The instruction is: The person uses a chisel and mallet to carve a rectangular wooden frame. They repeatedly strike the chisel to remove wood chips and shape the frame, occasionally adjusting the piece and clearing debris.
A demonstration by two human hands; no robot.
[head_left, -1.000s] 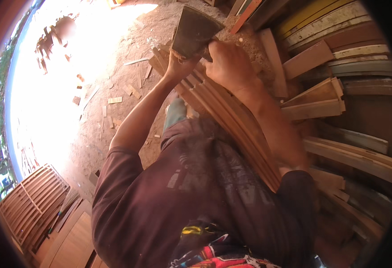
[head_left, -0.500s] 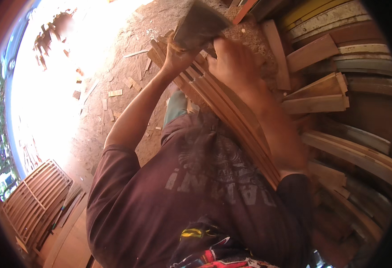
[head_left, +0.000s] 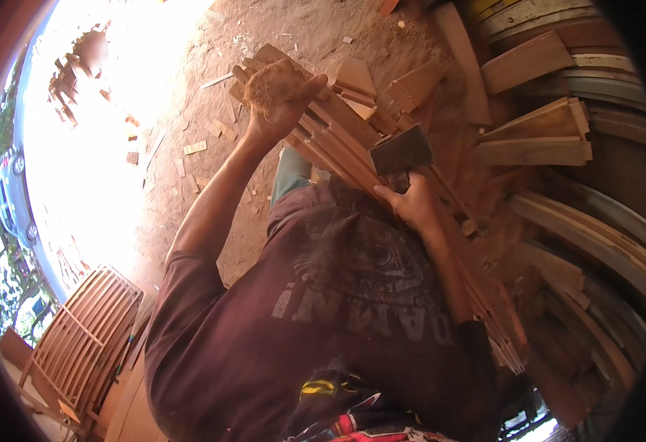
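Note:
A tuft of brown, fibrous material (head_left: 272, 82) is gripped in my left hand (head_left: 273, 124), over the far end of a bundle of long wooden strips (head_left: 335, 152). The strips run diagonally from there, passing my right side. My right hand (head_left: 415, 208), nearer my body, grips a dark, flat, roughly rectangular plate (head_left: 402, 149) at its lower edge. The plate stands over the strips; whether it touches them I cannot tell. Parts of the strips are hidden beneath my hands and the plate.
Offcuts of wood (head_left: 195, 147) litter the dirt floor to the left. More boards and curved wooden pieces (head_left: 532, 152) are stacked on the right. A slatted wooden frame (head_left: 83, 331) leans at the lower left. Loose blocks (head_left: 415, 85) lie beyond the strips.
My right hand has drawn back toward my body with the dark plate, away from my left hand. The brown tuft in my left hand now shows in full.

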